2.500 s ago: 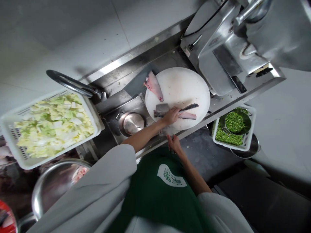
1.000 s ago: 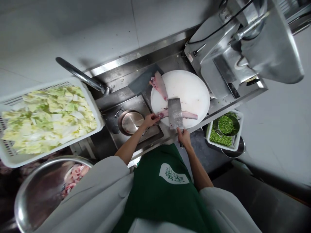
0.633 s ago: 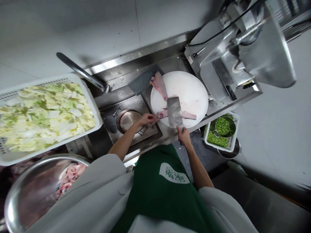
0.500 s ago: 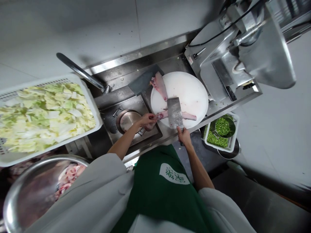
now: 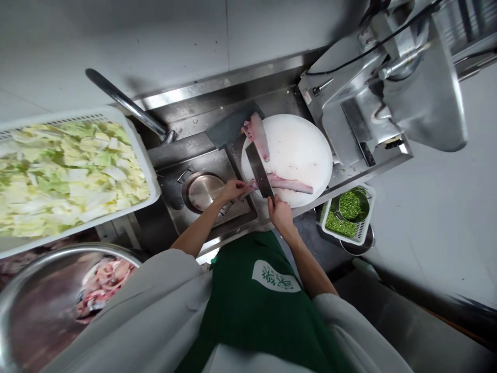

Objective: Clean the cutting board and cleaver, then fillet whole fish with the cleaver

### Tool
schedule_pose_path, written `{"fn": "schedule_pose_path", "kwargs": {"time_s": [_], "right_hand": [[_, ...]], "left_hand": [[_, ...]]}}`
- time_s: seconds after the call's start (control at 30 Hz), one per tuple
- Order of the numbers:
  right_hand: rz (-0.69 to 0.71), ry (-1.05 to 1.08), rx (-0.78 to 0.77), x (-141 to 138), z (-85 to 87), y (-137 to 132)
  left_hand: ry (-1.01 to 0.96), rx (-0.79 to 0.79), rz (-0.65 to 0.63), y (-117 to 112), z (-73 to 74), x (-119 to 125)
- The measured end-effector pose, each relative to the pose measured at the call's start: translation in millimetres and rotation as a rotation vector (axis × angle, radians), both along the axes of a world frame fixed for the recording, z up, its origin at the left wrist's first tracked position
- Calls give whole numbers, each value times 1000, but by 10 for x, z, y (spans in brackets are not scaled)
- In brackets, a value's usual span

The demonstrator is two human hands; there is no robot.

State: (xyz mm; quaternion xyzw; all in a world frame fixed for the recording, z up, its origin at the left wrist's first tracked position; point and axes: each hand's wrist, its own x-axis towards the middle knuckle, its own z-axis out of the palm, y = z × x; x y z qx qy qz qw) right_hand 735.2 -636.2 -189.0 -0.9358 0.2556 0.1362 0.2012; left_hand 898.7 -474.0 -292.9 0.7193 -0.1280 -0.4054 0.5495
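On the round white cutting board [image 5: 301, 150] lies a long pale-pink strip of fish [image 5: 291, 183]. My left hand [image 5: 234, 190] pinches its left end, just beyond the board's edge and over the sink side. My right hand [image 5: 280, 213] is closed around the handle of a cleaver [image 5: 259, 170]. The blade is tilted across the fish near its left end; whether the edge touches the flesh I cannot tell. A second piece of fish [image 5: 257, 135] rests at the board's upper left, behind the blade.
A steel pot [image 5: 204, 190] sits in the sink [image 5: 243, 204] below a faucet [image 5: 128, 103]. At left stand a white basket [image 5: 153, 181] of chopped cabbage and a steel bowl [image 5: 34, 254] holding meat pieces. A slicing machine [image 5: 349, 119] is at right, above a basket [image 5: 365, 228] of chopped greens.
My right hand has moved left with the cleaver. Its blade has turned from broadside to a steep slant nearer my left hand, which keeps its hold on the fish.
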Motion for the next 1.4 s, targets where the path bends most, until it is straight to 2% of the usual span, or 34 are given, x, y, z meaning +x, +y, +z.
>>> {"fn": "schedule_pose_path", "kwargs": {"time_s": [0.1,0.17,0.33,0.43,0.57,0.67,0.8,0.93,1.0,1.07,1.17,1.23,1.3,1.33,1.37,1.4], "right_hand": [[12,30,-4,163,-30,90],[9,35,4,166,-55,105],[-28,107,65,-164,-39,116],[-42,185,45,-275,-25,204],[-64,189,13,-108,-109,379],[-80,149,22,39,-190,417],[-137,35,-2,36,-197,188],[-281,-175,-58,-222,-86,-309],[-370,-241,-90,-424,-31,-568],[-459,-274,-110,-641,-1,-791],[-559,-314,-104,-920,-10,-1058],[-608,-340,-75,-1046,-32,-1215],[-640,-370,-41,-1124,-51,-1377],[-648,-390,-28,-1149,-57,-1461],[-648,-414,-18,-1169,-61,-1548],[-645,-439,-12,-1184,-65,-1636]], "left_hand": [[-19,10,35,-12,26,-15],[-37,20,46,-22,48,-11],[-70,42,73,-68,107,-47],[-84,25,77,-92,128,-148],[-136,82,202,-81,141,-274],[-142,126,293,-87,179,-270],[-125,52,299,-179,275,-141],[-50,-84,279,-421,413,68],[-9,-152,261,-640,551,196],[-21,-224,220,-925,791,336],[-167,-321,118,-1397,1376,545],[-337,-341,38,-1669,1836,651],[-541,-320,-57,-1868,2210,686],[-645,-294,-115,-1937,2323,665],[-742,-262,-177,-1986,2369,614],[-832,-230,-240,-2016,2345,530]]}}
